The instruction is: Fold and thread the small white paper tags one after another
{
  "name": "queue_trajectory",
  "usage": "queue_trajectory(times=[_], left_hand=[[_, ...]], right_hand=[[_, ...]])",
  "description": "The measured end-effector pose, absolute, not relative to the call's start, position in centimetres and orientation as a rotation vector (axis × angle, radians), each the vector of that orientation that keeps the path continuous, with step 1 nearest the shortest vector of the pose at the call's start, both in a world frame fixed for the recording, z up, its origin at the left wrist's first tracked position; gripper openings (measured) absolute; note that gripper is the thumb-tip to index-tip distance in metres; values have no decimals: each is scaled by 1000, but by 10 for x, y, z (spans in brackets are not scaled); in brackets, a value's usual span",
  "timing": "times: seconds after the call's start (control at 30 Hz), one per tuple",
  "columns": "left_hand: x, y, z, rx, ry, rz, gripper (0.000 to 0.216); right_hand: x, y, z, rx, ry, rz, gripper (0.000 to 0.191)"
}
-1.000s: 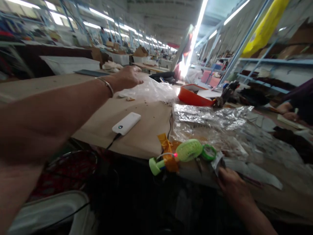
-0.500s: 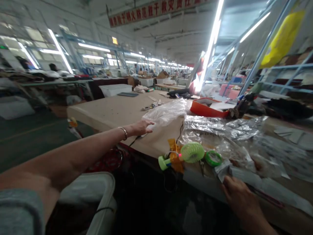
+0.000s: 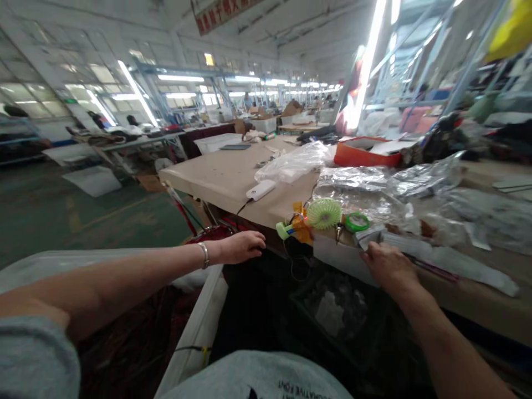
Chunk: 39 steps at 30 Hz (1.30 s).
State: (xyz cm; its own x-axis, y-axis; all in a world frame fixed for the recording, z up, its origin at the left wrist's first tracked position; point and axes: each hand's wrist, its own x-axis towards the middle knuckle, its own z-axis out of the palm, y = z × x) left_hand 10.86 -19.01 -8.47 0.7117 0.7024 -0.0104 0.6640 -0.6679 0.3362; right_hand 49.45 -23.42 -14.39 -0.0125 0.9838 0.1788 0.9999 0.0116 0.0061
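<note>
My left hand (image 3: 243, 247), with a bracelet at the wrist, hangs in front of the table edge. Its fingers are loosely bent and a little apart, and I see nothing in them. Just beyond it, a white device (image 3: 261, 190) with a black cable lies on the table. My right hand (image 3: 390, 267) is at the front edge, fingers curled down beside a grey, shiny piece (image 3: 369, 235); what they grip is hidden. Left of that hand are a green tape roll (image 3: 357, 222) and a small green fan (image 3: 324, 214), fixed at the edge with orange tape (image 3: 302, 224).
Clear plastic bags (image 3: 353, 180) spread over the table's right side, before an orange box (image 3: 366, 152). A thin plastic sheet (image 3: 293, 162) lies mid-table (image 3: 208, 172). At lower left stands a large white bin (image 3: 208, 316) holding dark material. Below the table sits a dark crate (image 3: 341, 316).
My left hand has drawn back from over the table to in front of its edge, uncovering the white device. The view has tilted down and turned left; my right hand stays near the grey piece.
</note>
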Motion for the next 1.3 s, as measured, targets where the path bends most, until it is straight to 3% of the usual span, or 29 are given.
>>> queue_trajectory(times=[0.2,0.47,0.77,0.87,1.07,1.3], left_hand=[[150,-176,-81,2593,1013,346,19],[181,-189,-117,2376,1037,534,26],[207,-228,-181,2087,888,331,18],[217,-227,-211,1952,916,311,10],[245,-227,-223,1878,880,248,19],[263,-219,-231,1852,766,145,23]], right_hand=[[489,-234,-142,-2116,-2036,-219,14],[490,-231,-148,-2070,-1992,-136,10],[518,-250,-141,-1639,-1898,169,25],[519,-236,-120,-1495,-1944,17,26],[513,-175,-104,-1792,-2215,-265,46],[525,-175,-103,-1629,-2100,-116,27]])
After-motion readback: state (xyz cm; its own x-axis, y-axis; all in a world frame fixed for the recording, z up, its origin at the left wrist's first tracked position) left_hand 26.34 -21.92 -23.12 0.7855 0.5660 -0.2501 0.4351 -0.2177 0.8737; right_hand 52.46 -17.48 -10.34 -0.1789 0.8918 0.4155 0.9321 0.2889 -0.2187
